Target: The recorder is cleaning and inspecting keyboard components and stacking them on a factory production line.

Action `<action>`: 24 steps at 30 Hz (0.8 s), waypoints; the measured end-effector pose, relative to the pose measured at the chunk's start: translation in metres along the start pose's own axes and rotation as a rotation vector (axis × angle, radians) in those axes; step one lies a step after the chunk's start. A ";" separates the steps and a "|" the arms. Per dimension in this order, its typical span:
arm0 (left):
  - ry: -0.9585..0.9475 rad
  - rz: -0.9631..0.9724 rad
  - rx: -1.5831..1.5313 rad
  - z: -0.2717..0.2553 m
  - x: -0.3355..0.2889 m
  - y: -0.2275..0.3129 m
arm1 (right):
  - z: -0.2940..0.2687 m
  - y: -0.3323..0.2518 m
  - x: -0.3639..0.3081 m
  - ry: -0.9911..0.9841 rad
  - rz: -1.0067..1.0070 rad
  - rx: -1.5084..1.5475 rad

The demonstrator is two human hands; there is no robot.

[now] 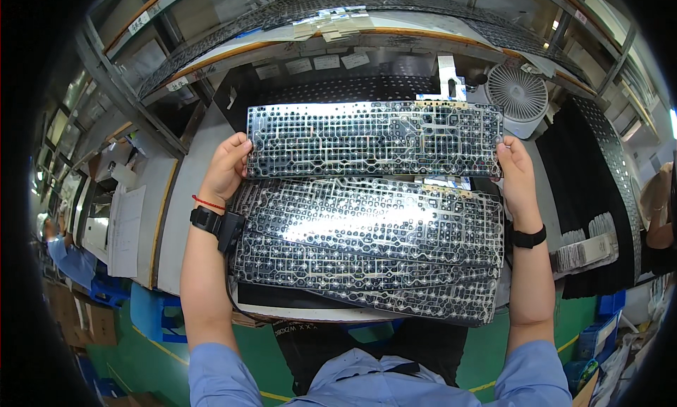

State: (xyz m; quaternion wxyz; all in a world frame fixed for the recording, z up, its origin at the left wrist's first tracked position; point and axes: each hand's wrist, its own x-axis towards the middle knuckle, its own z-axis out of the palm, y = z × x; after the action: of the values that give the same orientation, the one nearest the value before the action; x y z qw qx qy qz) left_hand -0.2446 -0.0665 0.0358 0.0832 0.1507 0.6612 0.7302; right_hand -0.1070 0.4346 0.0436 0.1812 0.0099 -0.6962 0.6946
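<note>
A clear keyboard membrane circuit sheet (374,140) with dark dots and silvery traces is stretched between my hands. My left hand (229,164) pinches its left edge, thumb on top. At the right edge my right hand (516,171) grips it the same way. A white tail (448,76) with blue marks sticks up from the sheet's far edge, right of the middle. Below the held sheet, several similar membrane sheets (338,259) lie fanned in an uneven stack near the bench's front edge. Bright glare covers part of the stack, and its far part is hidden under the held sheet.
A white round fan (517,93) stands at the back right. Dark perforated sheeting (589,146) lies right of my forearm, with a bundle of white strips (589,248) on it. A shelf (395,37) crosses behind the bench. Another person's blue sleeve (70,255) shows far left.
</note>
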 end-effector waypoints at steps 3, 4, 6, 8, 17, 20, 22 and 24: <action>0.010 -0.006 0.000 0.001 0.000 0.001 | 0.001 0.000 0.000 0.002 -0.008 0.014; 0.012 -0.009 0.001 0.001 0.000 0.001 | 0.001 0.000 0.000 0.005 -0.014 0.022; 0.011 -0.010 -0.003 0.003 0.000 0.002 | 0.002 0.000 0.000 0.006 -0.017 0.022; 0.005 -0.008 -0.002 0.002 -0.001 0.002 | 0.001 0.000 0.000 0.003 -0.018 0.024; -0.001 0.002 -0.003 -0.001 -0.001 0.000 | 0.001 0.000 0.000 0.000 -0.030 0.012; 0.036 -0.009 -0.016 0.003 -0.002 0.002 | 0.000 -0.005 -0.004 -0.041 -0.042 0.032; 0.133 -0.042 -0.040 0.031 -0.004 0.017 | 0.001 -0.009 -0.010 -0.060 -0.089 0.084; 0.167 -0.016 -0.008 0.019 -0.004 0.018 | -0.005 -0.002 -0.010 -0.128 -0.160 0.064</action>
State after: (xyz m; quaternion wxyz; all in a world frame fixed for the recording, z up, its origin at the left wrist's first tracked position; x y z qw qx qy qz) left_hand -0.2331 -0.0515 0.0547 0.0344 0.0838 0.6641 0.7422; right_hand -0.0958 0.4369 0.0429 0.1911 0.1156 -0.6808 0.6976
